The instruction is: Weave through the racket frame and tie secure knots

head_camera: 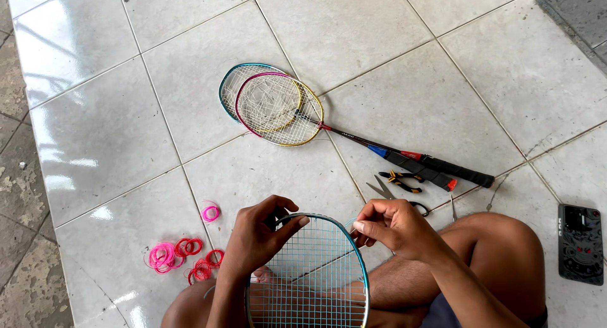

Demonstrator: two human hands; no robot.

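A blue-framed badminton racket with pale strings rests on my lap, its head pointing away from me. My left hand grips the top left of its frame, thumb on the rim. My right hand pinches a thin string end at the frame's top right edge. Both forearms come in from the bottom of the view, over my bare knees.
Two more rackets lie crossed on the white tiled floor ahead, handles to the right. Small pliers and scissors lie by my right knee. Coils of pink and red string sit at left. A dark phone lies at right.
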